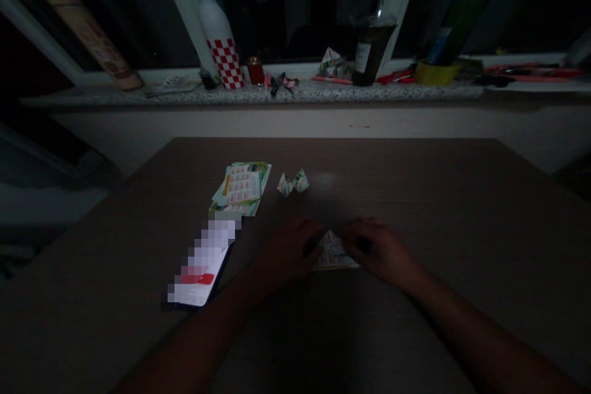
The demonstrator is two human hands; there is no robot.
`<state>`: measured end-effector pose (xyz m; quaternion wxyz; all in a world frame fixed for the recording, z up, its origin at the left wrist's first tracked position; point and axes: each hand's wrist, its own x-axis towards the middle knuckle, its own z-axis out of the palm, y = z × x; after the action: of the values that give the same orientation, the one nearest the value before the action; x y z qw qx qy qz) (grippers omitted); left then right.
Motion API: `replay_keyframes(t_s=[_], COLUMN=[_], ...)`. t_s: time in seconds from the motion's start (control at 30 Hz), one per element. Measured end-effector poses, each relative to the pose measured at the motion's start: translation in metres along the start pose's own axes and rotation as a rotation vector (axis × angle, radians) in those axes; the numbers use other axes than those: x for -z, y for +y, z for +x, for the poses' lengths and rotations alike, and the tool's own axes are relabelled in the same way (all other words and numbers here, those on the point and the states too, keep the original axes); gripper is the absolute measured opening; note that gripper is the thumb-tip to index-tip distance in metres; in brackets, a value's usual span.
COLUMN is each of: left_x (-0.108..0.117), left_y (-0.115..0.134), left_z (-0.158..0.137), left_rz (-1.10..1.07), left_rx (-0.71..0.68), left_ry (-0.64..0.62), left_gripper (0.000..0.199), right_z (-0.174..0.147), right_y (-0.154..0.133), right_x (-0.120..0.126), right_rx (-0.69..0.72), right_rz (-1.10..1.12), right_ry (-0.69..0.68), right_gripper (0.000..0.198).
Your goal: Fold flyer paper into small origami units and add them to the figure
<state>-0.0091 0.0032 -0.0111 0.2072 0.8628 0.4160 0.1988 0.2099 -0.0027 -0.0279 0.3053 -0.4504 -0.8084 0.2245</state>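
A small printed sheet of paper (336, 253) lies on the table between my hands, its top edge coming to a point and its bottom edge straight. My left hand (293, 245) closes its thumb and fingers on the left side of the sheet. On the right side, my right hand (376, 247) is curled with thumb and fingertips pinching the paper. Dim light and the hands hide the sheet's sides. Just beyond them stands a small folded paper figure (293, 183) with two pointed halves. A stack of printed leaflets (242, 186) lies to its left.
A lit phone (203, 265) rests on the wooden table (415, 184) by my left forearm. Along the granite windowsill (318, 93) stand a red-and-white checkered bottle (224, 49), a dark bag (369, 52), a green bottle (466, 12) in a yellow tape roll (436, 74), and pens.
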Motion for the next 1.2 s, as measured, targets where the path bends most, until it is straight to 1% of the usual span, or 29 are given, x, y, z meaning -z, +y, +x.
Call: replay_keyframes(t_s=[0.07, 0.1, 0.17, 0.3, 0.43, 0.5, 0.63, 0.97, 1.2], left_x=[0.000, 0.000, 0.001, 0.004, 0.007, 0.008, 0.010, 0.010, 0.010], left_y=[0.002, 0.003, 0.004, 0.005, 0.003, 0.002, 0.002, 0.002, 0.003], left_z=[-0.001, -0.001, 0.000, 0.000, 0.000, 0.000, 0.001, 0.000, -0.001], left_rz=[0.058, 0.079, 0.109, 0.099, 0.033, 0.016, 0.000, -0.011, 0.081], left_rx=[-0.125, -0.164, -0.197, -0.179, -0.198, -0.197, -0.177, -0.184, -0.183], left_ry=[-0.056, -0.088, -0.137, -0.179, -0.183, -0.190, -0.196, -0.192, -0.190], left_gripper=[0.033, 0.034, 0.034, 0.037, 0.048, 0.051, 0.047, 0.037, 0.028], right_z=[0.001, 0.001, 0.001, 0.000, -0.002, -0.002, -0.002, -0.003, -0.003], right_y=[0.000, 0.000, -0.001, 0.000, -0.003, -0.005, -0.008, -0.008, -0.009], right_x=[0.001, 0.002, 0.002, 0.002, 0.002, 0.004, 0.007, 0.008, 0.008], right_rx=[0.028, 0.033, 0.042, 0.098, 0.158, 0.157, 0.133, 0.116, 0.116], right_rz=[-0.063, -0.078, -0.086, -0.062, -0.048, -0.050, -0.058, -0.060, -0.052], right_ry=[-0.019, -0.023, -0.032, -0.056, -0.130, -0.162, -0.185, -0.214, -0.208], right_gripper=[0.010, 0.010, 0.010, 0.016, 0.025, 0.030, 0.040, 0.036, 0.031])
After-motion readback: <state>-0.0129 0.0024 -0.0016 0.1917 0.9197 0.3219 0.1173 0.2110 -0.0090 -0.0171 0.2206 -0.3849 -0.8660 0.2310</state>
